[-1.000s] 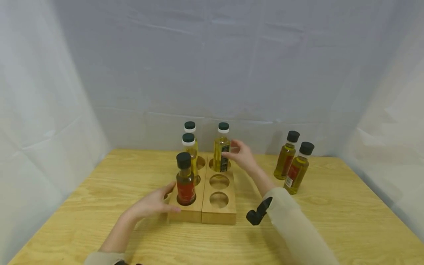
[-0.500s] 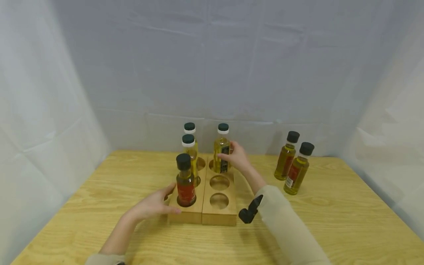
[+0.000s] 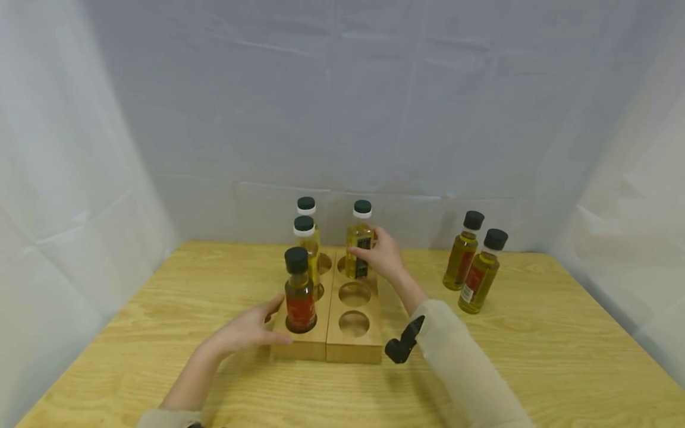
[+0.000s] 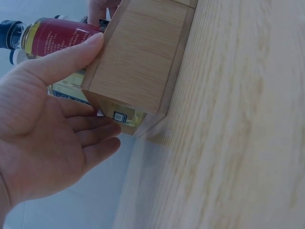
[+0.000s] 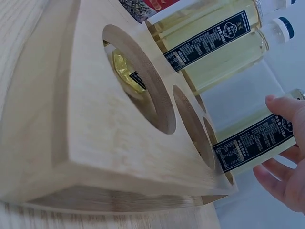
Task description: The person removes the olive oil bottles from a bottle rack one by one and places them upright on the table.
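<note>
I saw the right hand (image 3: pixel 382 257) curled round the pale oil bottle (image 3: pixel 360 246), which stood in the far hole of the right wooden rack (image 3: pixel 354 321), at 12 o'clock from its two vacant holes. Left hand (image 3: pixel 243 331) lay relaxed and wide against the left wooden block (image 3: pixel 302 342), thumb on its near face, just by the red-label bottle (image 3: pixel 299 294). Two loose bottles (image 3: pixel 475 263) stood on the table (image 3: pixel 535 356) at 3 o'clock, well apart from the rack

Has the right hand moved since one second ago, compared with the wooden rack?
Yes. The right hand moved left, toward the bottle in the wooden rack, and now grips it.
</note>
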